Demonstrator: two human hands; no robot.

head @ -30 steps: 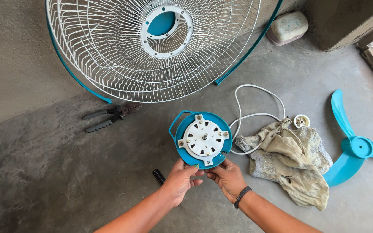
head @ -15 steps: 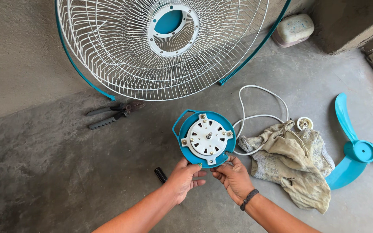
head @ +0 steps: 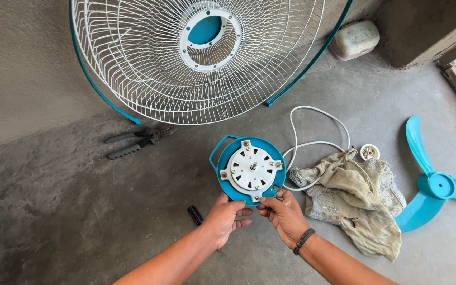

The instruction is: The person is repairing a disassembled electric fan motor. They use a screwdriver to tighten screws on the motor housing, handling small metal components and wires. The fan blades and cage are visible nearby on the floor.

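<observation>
A round teal fan motor housing (head: 233, 155) with a white metal motor plate (head: 252, 169) and a short shaft faces up on the concrete floor. My left hand (head: 225, 219) grips its lower rim from the left. My right hand (head: 283, 211), with a dark band on the wrist, pinches the lower right edge of the housing. A white power cord (head: 312, 132) loops out from the housing to the right.
A white wire fan guard (head: 133, 63) with a teal rim leans on the wall behind. Pliers (head: 133, 142) lie at the left, a small black cylinder (head: 195, 215) by my left wrist. A dirty rag (head: 354, 198), a small white cap (head: 369, 152) and a teal fan blade (head: 434, 184) lie at the right.
The view has shifted slightly, so everything sits a little further right and lower in the frame. Both hands stay on the housing's lower rim with little movement.
</observation>
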